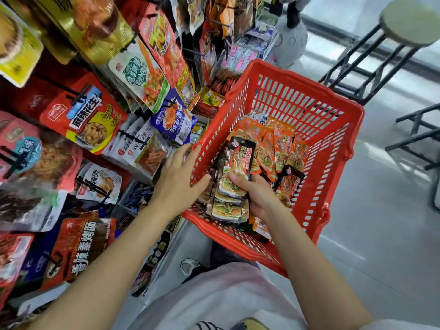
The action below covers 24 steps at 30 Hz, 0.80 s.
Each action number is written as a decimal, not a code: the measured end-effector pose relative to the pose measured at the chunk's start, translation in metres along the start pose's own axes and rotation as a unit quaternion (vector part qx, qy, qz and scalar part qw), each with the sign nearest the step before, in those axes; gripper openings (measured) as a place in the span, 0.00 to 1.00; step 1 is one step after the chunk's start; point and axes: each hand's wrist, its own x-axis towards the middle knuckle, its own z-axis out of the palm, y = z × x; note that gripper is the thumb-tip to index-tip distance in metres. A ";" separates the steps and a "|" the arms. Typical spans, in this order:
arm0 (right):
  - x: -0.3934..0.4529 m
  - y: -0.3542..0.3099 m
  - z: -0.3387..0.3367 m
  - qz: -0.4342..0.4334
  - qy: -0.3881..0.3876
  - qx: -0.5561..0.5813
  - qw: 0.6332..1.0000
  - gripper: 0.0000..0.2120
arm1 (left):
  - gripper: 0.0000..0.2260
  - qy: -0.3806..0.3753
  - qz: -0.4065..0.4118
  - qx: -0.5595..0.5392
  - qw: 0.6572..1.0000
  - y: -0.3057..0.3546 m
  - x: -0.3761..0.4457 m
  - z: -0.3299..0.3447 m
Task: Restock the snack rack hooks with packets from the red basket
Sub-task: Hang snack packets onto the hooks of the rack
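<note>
The red basket [333, 120] sits tilted in front of me, right of the snack rack [95, 115]. Inside lie several orange packets [273, 148] and black-topped packets [289, 182]. My right hand [257, 194] is inside the basket, shut on a stack of black-topped snack packets [234, 184]. My left hand [178, 179] grips the basket's left wall, thumb hooked over the inner side. The rack holds many hanging packets on black hooks, such as a red peanut packet [88, 120] and a blue packet [173, 117].
A round stool [407, 22] with black legs stands at the back right, more dark frame legs [416, 136] at the right edge. Grey floor [381, 234] spreads right of the basket. A grey rounded object [291, 41] stands behind the basket.
</note>
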 end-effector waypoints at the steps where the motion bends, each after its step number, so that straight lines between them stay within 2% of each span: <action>1: -0.004 -0.002 -0.002 -0.019 -0.002 -0.007 1.000 0.33 | 0.27 0.037 0.011 -0.017 0.999 0.006 0.000 0.001; 3: -0.008 -0.003 -0.006 -0.056 -0.019 -0.010 0.998 0.35 | 0.23 0.093 0.023 -0.041 0.995 0.018 0.002 0.003; 6: -0.013 -0.007 -0.008 -0.116 -0.047 0.000 0.992 0.38 | 0.23 0.118 0.029 -0.045 0.992 0.033 0.005 0.007; 8: -0.017 -0.013 -0.010 -0.138 -0.042 0.020 0.989 0.49 | 0.27 0.082 0.025 -0.088 0.992 0.045 0.007 0.010; 10: -0.020 -0.021 -0.014 -0.148 -0.038 0.057 0.987 0.51 | 0.35 -0.015 -0.049 -0.213 0.976 0.062 0.011 0.012; 11: -0.021 -0.024 -0.015 -0.160 -0.035 0.066 0.984 0.49 | 0.38 -0.074 -0.110 -0.277 0.952 0.069 0.014 0.012; 12: -0.022 -0.025 -0.016 -0.166 -0.038 0.073 0.983 0.48 | 0.37 -0.134 -0.176 -0.343 0.913 0.074 0.018 0.011; 13: -0.023 -0.028 -0.016 -0.169 -0.043 0.074 0.982 0.49 | 0.33 -0.195 -0.232 -0.417 0.857 0.075 0.022 0.012; 14: -0.024 -0.029 -0.015 -0.175 -0.049 0.074 0.981 0.51 | 0.30 -0.249 -0.259 -0.487 0.796 0.074 0.024 0.014; 15: -0.025 -0.031 -0.012 -0.184 -0.042 0.070 0.979 0.52 | 0.29 -0.282 -0.259 -0.533 0.755 0.071 0.025 0.016; 16: -0.028 -0.033 -0.010 -0.199 -0.046 0.066 0.977 0.53 | 0.30 -0.298 -0.250 -0.559 0.732 0.067 0.025 0.017; 18: -0.033 -0.038 -0.006 -0.217 -0.062 0.052 0.973 0.53 | 0.39 -0.305 -0.237 -0.565 0.729 0.058 0.028 0.019; 20: -0.038 -0.043 -0.003 -0.244 -0.069 0.035 0.967 0.48 | 0.49 -0.294 -0.243 -0.549 0.744 0.044 0.032 0.021; 22: -0.045 -0.052 0.004 -0.272 -0.066 -0.035 0.959 0.41 | 0.52 -0.267 -0.243 -0.529 0.768 0.036 0.034 0.015; 24: -0.059 -0.070 0.019 -0.301 -0.064 -0.113 0.945 0.35 | 0.55 -0.208 -0.239 -0.527 0.789 0.039 0.030 -0.005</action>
